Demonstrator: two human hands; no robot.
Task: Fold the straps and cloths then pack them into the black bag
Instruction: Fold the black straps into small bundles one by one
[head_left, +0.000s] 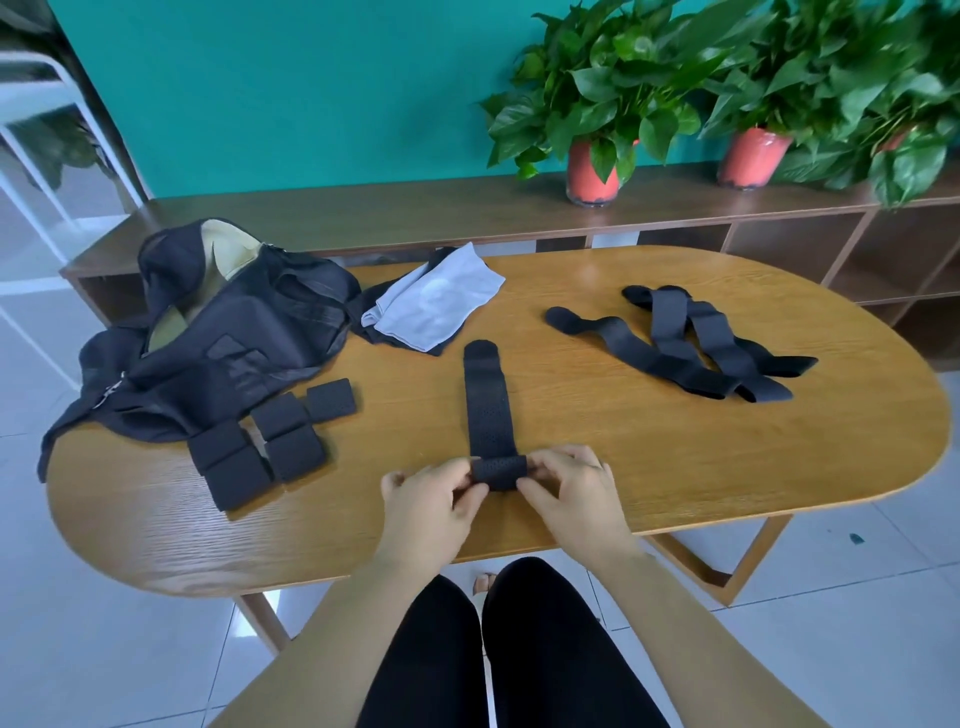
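A long black strap (487, 400) lies lengthwise on the wooden table (623, 457), its near end rolled over into a small fold. My left hand (431, 499) and my right hand (571, 493) pinch that fold from either side. Several folded black straps (270, 447) sit in a cluster at the left. Loose unfolded straps (691, 348) lie crossed at the right. A light grey cloth (441, 301) rests on a dark cloth at the back. The black bag (218, 332) lies open at the far left, its pale lining showing.
A low wooden shelf (415, 208) runs behind the table against a teal wall, with potted plants (592, 166) in red pots on it. A white frame stands at the far left. My legs are under the table's near edge.
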